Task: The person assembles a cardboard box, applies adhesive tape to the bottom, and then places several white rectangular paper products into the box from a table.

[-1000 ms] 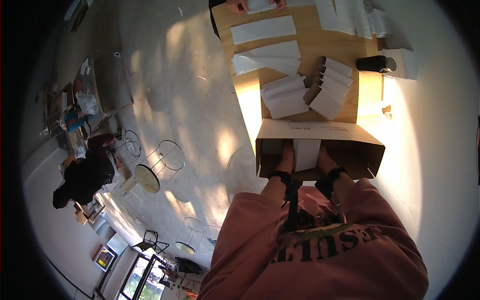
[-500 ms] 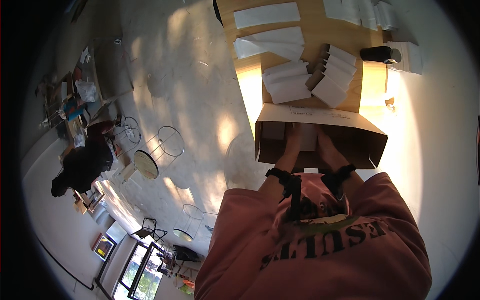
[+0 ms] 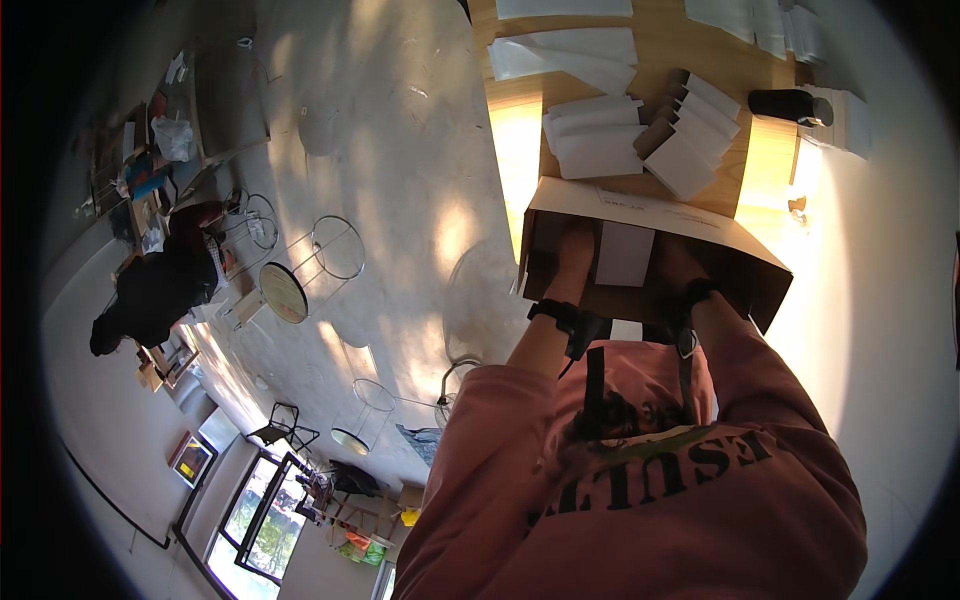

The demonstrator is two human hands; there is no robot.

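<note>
An open cardboard carton point(image 3: 745, 240) stands at the near edge of the table, its far flap folded outward. Inside it a flat-faced white box point(image 3: 625, 255) shows between my two hands. My left hand point(image 3: 576, 248) reaches down into the carton on the left of that box, close to it; its fingers are hidden. On the other side, my right hand point(image 3: 682, 264) is deep in the carton's shadow, with the fingers out of sight. Whether either hand touches the white box cannot be made out.
Beyond the carton, several small white boxes point(image 3: 597, 140) lie in overlapping rows on the wooden table point(image 3: 650, 88). Flat white sheets point(image 3: 565, 58) lie farther back. A black bottle point(image 3: 790, 106) lies at the right. Stools point(image 3: 285, 293) and a person point(image 3: 165, 290) are at the left.
My hands have moved apart inside the carton, from close together at the white box to either side of it. More of the white box's face shows. The whole view has shifted slightly.
</note>
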